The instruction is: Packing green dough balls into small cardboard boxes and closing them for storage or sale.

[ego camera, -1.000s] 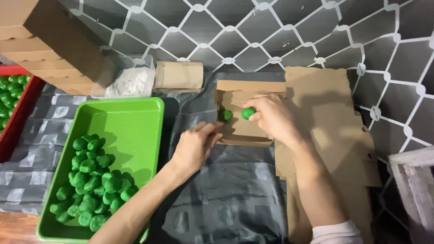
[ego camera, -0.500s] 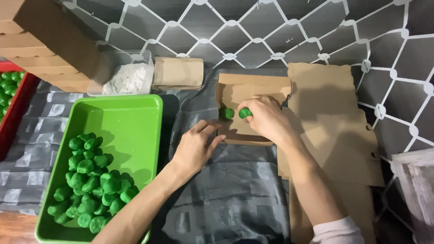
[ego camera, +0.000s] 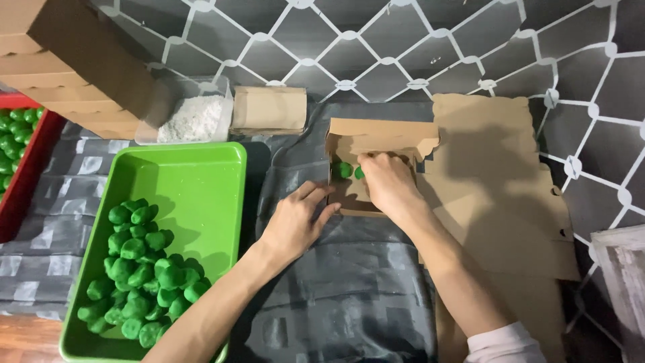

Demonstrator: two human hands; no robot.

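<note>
— Near the middle of the frame, how do the hands sit?

— Right hand (ego camera: 388, 181) reaches into the small open cardboard box (ego camera: 376, 144), palm down, fingers curled together over a green ball (ego camera: 360, 173); a second green ball (ego camera: 344, 169) lies just left of it inside the box. Left hand (ego camera: 295, 222) lies flat with fingers spread, fingertips touching the box's near left edge, holding nothing.

— What can't you make out?

— Whether the right fingers actually pinch the ball or only cover it: I cannot tell. The hand hides most of the box floor. At lower left, the green tray (ego camera: 201, 168) of green balls is cut by the bottom edge; a red tray (ego camera: 30, 175) runs off the left edge.
</note>
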